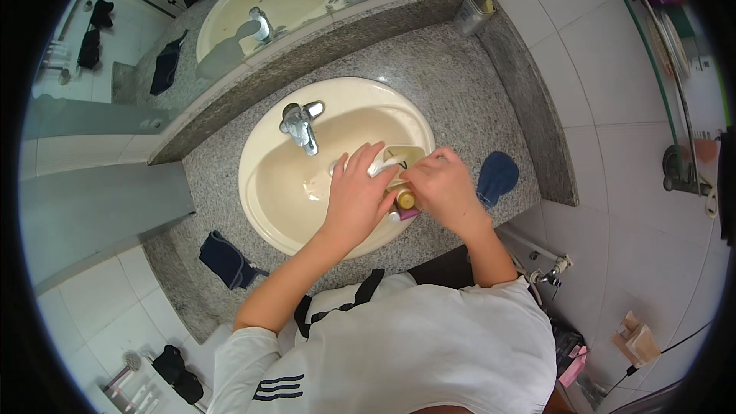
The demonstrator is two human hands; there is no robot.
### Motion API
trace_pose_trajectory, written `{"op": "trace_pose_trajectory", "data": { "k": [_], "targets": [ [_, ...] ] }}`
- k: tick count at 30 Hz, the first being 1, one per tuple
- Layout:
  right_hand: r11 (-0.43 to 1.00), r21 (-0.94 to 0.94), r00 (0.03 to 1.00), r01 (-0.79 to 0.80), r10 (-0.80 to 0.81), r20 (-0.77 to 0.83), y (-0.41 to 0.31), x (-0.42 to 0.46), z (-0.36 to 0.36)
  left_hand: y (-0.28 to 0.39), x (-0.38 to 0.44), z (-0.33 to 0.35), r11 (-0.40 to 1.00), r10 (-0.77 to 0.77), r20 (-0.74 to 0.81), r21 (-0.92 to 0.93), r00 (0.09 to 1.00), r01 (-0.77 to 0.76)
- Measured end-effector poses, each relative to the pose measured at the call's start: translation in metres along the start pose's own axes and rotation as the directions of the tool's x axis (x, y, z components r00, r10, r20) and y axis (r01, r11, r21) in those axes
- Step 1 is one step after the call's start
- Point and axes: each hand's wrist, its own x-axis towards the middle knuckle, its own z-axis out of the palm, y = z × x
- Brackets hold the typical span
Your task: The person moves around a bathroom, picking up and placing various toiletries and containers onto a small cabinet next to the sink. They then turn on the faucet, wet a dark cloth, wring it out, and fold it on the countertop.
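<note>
My left hand [357, 198] is over the right half of a cream washbasin [293, 207], its fingers spread around a small white object [379, 168] that it seems to hold. Close by, my right hand [445, 190] has curled fingers at the near edge of a cream open container [411, 155]. Whether those fingertips pinch anything is hidden. Inside the container a thin dark loop shows. Between my hands, at the basin's right rim, sit a gold-capped bottle [406, 200], a purple item [409, 213] and a small white-capped item [394, 217].
A chrome faucet [300, 126] stands at the basin's back left. On the granite counter [460, 86] lie a blue cloth item [498, 175] at right and a dark blue folded cloth [229, 260] at left. A metal tin [475, 13] occupies the back corner; a glass shelf [661, 80] hangs at right.
</note>
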Motion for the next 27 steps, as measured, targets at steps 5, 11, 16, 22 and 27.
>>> {"op": "trace_pose_trajectory", "data": {
  "k": [5, 11, 16, 22, 27],
  "targets": [
    [0.996, 0.089, 0.996, 0.005, -0.013, 0.090, -0.022, -0.003, -0.007, -0.004, -0.016, 0.011, 0.996, -0.036, 0.056, 0.083, 0.998, 0.031],
    [0.793, 0.576, 0.978, -0.199, 0.194, 0.070, 0.038, 0.028, -0.021, -0.028, -0.049, -0.006, 0.984, -0.177, -0.019, -0.005, 0.984, 0.177],
    [0.798, 0.244, 0.769, -0.550, 0.599, -0.224, 0.211, 0.083, -0.012, -0.057, -0.081, -0.023, 0.949, -0.313, -0.099, -0.051, 0.944, 0.310],
    [0.855, 0.088, 0.781, -0.511, 0.505, -0.368, 0.314, 0.132, 0.009, -0.079, -0.121, -0.030, 0.875, -0.483, -0.180, -0.078, 0.857, 0.477],
    [0.809, -0.055, 0.747, -0.585, 0.511, -0.426, 0.316, 0.113, 0.029, -0.075, -0.136, -0.035, 0.873, -0.487, -0.218, -0.075, 0.846, 0.483]
  ]
}}
